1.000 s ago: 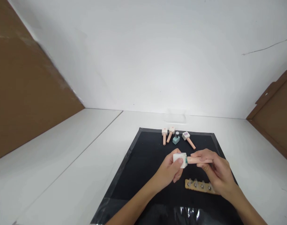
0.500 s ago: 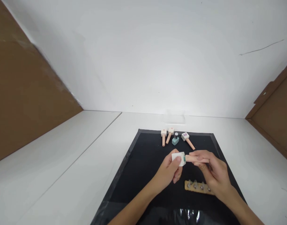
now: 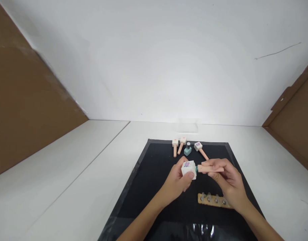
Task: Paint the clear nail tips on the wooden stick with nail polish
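My left hand (image 3: pixel 178 177) is closed around the white, square nail polish bottle (image 3: pixel 188 168), which lies sideways with a purple mark facing up. My right hand (image 3: pixel 228 177) pinches its long, pale pink cap (image 3: pixel 210 168). Teal polish shows at the neck between cap and bottle; I cannot tell whether the cap is still threaded on. Below my right hand lies a yellowish strip (image 3: pixel 212 200) bearing several clear pieces on round metallic bases, its right end hidden by that hand.
Beyond my hands, two white bottles with pink caps (image 3: pixel 175 143) (image 3: pixel 183 140), a small teal polish bottle (image 3: pixel 187 151) and another white bottle (image 3: pixel 198 146) lie or stand on the black mat (image 3: pixel 143 187). A clear tray (image 3: pixel 186 128) sits behind. Brown cardboard panels (image 3: pixel 30 90) flank the table.
The white bottle has turned in my left hand, so its purple mark now faces up. My right hand keeps its hold on the pink cap. The view has shifted slightly.
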